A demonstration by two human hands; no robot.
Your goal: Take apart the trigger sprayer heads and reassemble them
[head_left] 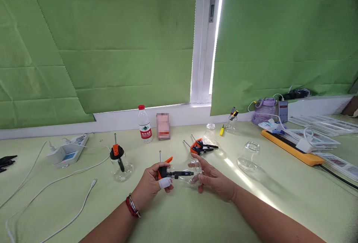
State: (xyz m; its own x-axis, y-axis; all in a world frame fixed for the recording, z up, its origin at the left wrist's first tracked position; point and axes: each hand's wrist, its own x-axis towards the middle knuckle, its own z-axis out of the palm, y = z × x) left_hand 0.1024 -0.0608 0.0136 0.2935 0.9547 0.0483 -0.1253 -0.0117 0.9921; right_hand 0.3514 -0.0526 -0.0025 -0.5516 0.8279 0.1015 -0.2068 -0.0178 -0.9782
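A clear glass bottle (184, 166) lies sideways between my hands, above the table. My right hand (214, 179) grips its wide base. At the neck end, my left hand (156, 183) holds a black-and-orange pump top (162, 172) with a thin metal spout. A black tube from this top reaches inside the glass. White tape wraps one finger of the left hand. To the left stands a similar glass bottle (123, 172) fitted with a pump top (116, 151). Behind my hands, loose black-and-orange pump tops (200, 146) lie on the table.
Two bare glass bottles (248, 157) stand to the right and behind. A red-capped water bottle (144, 127) and a pink box (163, 126) are near the wall. White cables (64, 170) and a power strip (68, 151) lie left. An orange-edged bar (291, 148) sits right.
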